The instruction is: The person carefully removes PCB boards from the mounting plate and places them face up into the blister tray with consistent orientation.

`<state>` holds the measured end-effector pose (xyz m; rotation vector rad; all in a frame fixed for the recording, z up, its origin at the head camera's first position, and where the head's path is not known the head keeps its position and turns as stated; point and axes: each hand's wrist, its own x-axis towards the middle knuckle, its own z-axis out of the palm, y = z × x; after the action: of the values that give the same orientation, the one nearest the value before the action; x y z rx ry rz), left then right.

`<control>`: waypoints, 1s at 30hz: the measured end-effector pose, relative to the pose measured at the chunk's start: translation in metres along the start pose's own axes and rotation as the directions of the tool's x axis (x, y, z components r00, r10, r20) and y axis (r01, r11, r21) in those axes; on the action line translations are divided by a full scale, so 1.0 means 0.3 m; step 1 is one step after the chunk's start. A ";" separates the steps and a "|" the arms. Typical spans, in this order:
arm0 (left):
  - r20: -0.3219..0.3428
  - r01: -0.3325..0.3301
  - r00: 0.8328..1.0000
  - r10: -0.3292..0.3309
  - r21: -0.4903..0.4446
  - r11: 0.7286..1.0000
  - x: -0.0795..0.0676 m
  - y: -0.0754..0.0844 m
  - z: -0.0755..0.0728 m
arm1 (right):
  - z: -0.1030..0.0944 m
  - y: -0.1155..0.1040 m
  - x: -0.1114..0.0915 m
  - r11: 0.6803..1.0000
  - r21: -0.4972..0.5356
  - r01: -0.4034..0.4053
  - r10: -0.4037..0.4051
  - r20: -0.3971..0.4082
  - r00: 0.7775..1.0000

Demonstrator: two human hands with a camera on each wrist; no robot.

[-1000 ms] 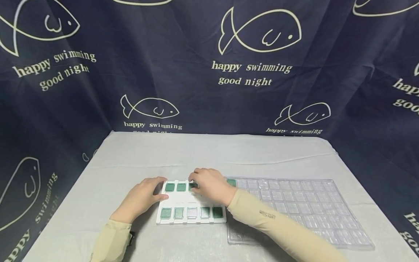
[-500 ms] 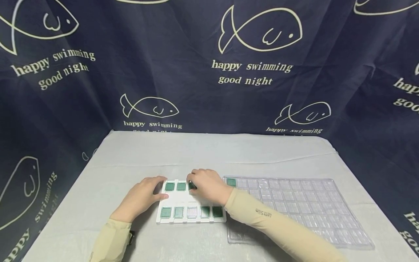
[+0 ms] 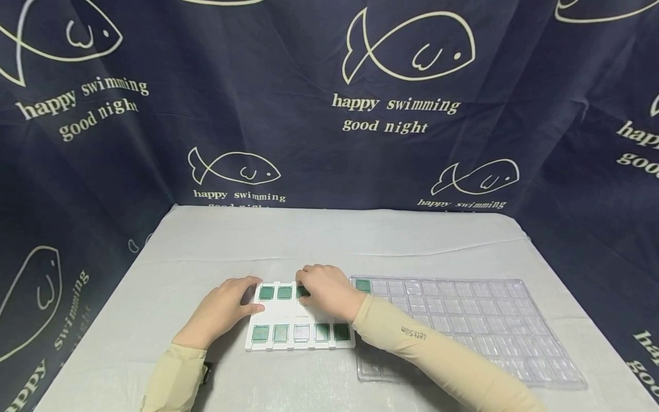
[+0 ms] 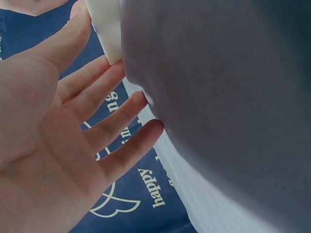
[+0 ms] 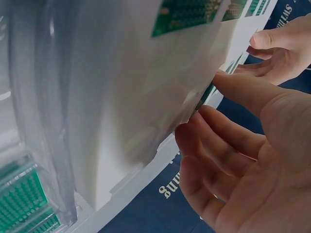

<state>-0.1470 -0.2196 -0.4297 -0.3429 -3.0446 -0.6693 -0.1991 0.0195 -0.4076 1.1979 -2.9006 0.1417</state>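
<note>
The left hand (image 3: pixel 221 312) pinches the left edge of the white tray (image 3: pixel 278 312); the right hand (image 3: pixel 332 292) pinches a green board (image 3: pixel 302 292) in the white tray's far row. An uneven pinch could tilt that board and wedge it there. Should the left hand slacken, the white tray might skid on the surface (image 3: pixel 329 237), nudging the clear tray (image 3: pixel 489 309) just to its right.

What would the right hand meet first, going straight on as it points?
Beyond the green board it pinches, the right hand would probably meet the next board leftward in the white tray, though its height is unclear.
</note>
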 end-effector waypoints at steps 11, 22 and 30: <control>-0.002 -0.006 1.000 0.006 0.001 1.000 0.004 -0.004 0.001 | -0.002 0.004 0.004 1.000 -0.031 0.002 -0.002 0.006 1.000; -0.003 -0.014 1.000 0.014 0.003 1.000 -0.002 -0.003 0.001 | -0.002 0.002 0.000 1.000 0.000 -0.011 0.011 0.016 1.000; -0.001 -0.009 1.000 0.009 0.004 1.000 0.000 -0.004 0.002 | -0.006 0.004 -0.002 1.000 0.006 -0.004 0.004 0.001 1.000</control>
<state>-0.1473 -0.2205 -0.4307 -0.3553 -3.0410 -0.6633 -0.1996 0.0211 -0.4060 1.1938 -2.9051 0.1500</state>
